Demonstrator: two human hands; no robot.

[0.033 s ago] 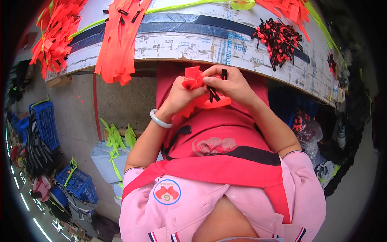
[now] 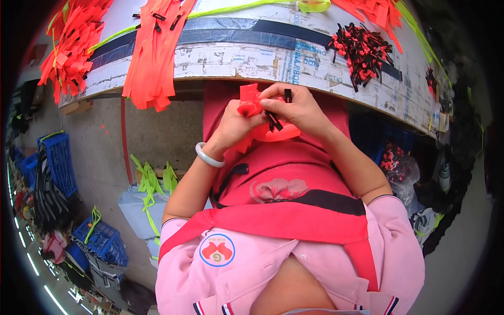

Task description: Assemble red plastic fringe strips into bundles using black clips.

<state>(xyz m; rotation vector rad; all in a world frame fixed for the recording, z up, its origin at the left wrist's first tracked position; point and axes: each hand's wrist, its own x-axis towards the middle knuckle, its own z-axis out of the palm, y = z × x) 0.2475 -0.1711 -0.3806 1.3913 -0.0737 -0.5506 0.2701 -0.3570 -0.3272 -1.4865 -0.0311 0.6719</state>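
My left hand (image 2: 231,126) is closed around a bundle of bright orange-red fabric strips (image 2: 249,93), whose folded ends stick up above the fist. More of that strip material hangs below onto the red apron (image 2: 273,163). Close against it, my right hand (image 2: 299,109) has thumb and forefinger pinched at the bundle's right side. Small black fabric tabs (image 2: 274,123) hang under the right thumb, and another black tab (image 2: 288,95) pokes up between the fingers. The exact pinch point is hidden by the fingers.
Ahead is a worn white table (image 2: 210,58) with dark tape. Long orange strips (image 2: 149,68) drape over its edge, with a bigger orange heap (image 2: 73,47) to the left. Black-and-red tabs (image 2: 362,55) are piled right. Blue crates (image 2: 102,239) stand on the floor at left.
My right fingers and the black tabs have shifted very slightly left, toward the orange strips. My left hand stays in place around the bundle.
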